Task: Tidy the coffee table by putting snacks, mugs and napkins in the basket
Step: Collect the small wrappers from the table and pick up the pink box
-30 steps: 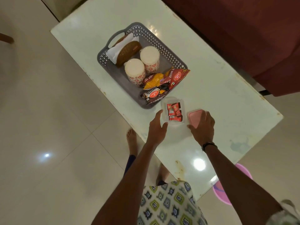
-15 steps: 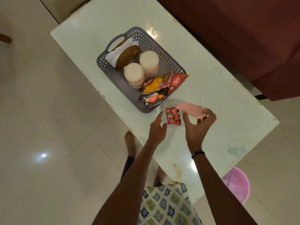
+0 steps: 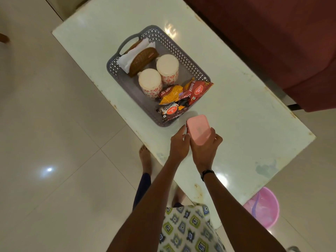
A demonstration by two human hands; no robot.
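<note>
- Right hand grips the pink lid from its near end, fingers curled round both sides; the lid sits over the small box, whose body is almost hidden.
- Left hand cups the box's left side, thumb and fingertips against it; a sliver of red shows at that edge.
- Lid and box lie on the white table, just beside the near corner of the grey basket.
- Basket holds two patterned mugs, white napkins in a brown woven holder, and snack packets at the near end.
- Pink bucket stands on the floor, near right.
</note>
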